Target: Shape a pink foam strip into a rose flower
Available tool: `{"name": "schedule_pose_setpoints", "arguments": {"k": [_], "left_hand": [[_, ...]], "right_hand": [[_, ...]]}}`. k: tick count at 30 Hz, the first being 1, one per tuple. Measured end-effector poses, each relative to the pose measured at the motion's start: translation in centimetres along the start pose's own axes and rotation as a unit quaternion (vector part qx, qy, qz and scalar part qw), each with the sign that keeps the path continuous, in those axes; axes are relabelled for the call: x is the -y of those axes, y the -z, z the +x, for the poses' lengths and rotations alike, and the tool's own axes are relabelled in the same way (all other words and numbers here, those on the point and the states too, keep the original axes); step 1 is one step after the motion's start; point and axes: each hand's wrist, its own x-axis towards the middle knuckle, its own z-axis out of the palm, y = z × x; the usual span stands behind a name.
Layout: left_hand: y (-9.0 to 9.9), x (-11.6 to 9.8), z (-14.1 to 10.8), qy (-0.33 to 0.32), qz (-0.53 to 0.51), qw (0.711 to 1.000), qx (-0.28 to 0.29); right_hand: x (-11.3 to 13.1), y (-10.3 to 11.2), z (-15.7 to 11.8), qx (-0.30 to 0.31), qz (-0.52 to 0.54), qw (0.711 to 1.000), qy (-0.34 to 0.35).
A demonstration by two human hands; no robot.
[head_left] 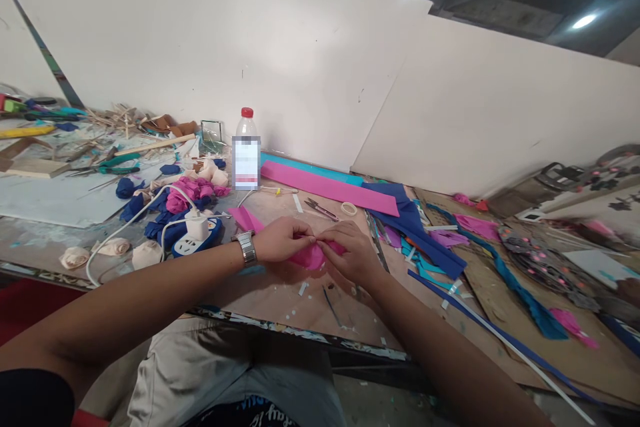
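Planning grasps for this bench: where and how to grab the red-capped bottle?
Best guess: the red-capped bottle around its upper body, from the near side. It stands upright, narrowing towards the cap; the white board rises behind, and crumpled pink material and a pink strip flank its base.

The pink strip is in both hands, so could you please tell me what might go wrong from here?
The pink strip might crease or tear where the left hand and right hand pinch it. The scissors lie just beyond the hands, so reaching forward could brush them. The white cord loops beside the left forearm, which might snag it.
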Motion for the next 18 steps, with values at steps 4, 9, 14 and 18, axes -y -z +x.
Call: {"name": "schedule_pose_setpoints", "arguments": {"k": [4,9,14,18], "left_hand": [[-0.09,-0.22,-0.12,-0.003,0.016,1.000,-0.015],[-0.11,-0.43,-0.25,-0.014,0.022,0.999,-0.027],[-0.17,-0.48,-0.46,-0.023,0.052,0.997,-0.042],[-0.39,-0.56,-0.61,-0.031,0.104,0.993,-0.055]], "right_hand": [[0.07,-0.10,0.00,-0.005,-0.001,1.000,-0.013],[-0.06,-0.28,-0.08,-0.019,-0.009,1.000,-0.018],[-0.04,-0.23,-0.11,-0.013,-0.015,0.999,-0.025],[0.13,-0.16,-0.06,0.007,-0.009,1.000,-0.027]]}}
